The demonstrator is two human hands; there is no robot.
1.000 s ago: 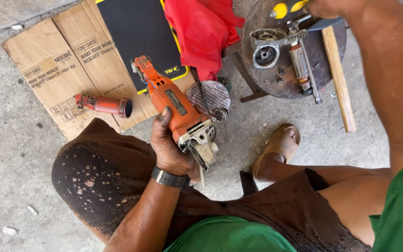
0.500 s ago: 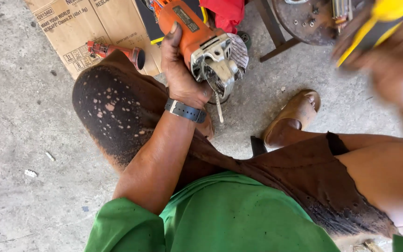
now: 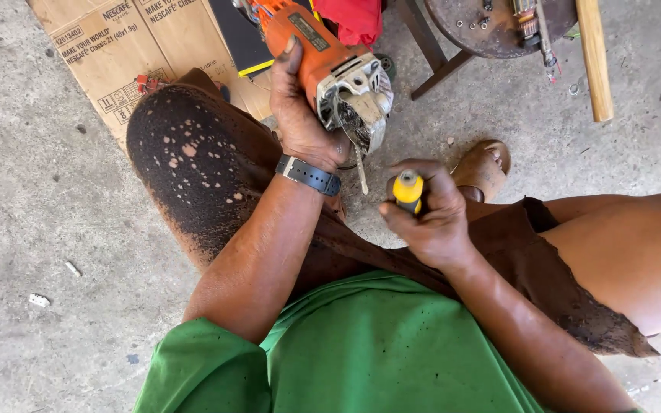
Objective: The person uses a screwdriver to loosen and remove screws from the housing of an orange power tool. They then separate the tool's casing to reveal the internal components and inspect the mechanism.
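Flattened cardboard (image 3: 109,57), black pad (image 3: 240,42) and red cloth (image 3: 357,19) crowd the floor behind the orange angle grinder (image 3: 329,73). Round metal stand (image 3: 491,27) and wooden stick (image 3: 594,57) at upper right. Bare concrete floor (image 3: 40,229) lies open to the left. Left hand (image 3: 304,126) clamped around grinder body above the knee; long axis runs upper-left to lower-right, head toward right hand (image 3: 430,218), which is fisted on a yellow-handled tool (image 3: 408,190).

The screwdriver (image 3: 408,190) shaft is hidden inside the fist (only its yellow-black handle end shows).
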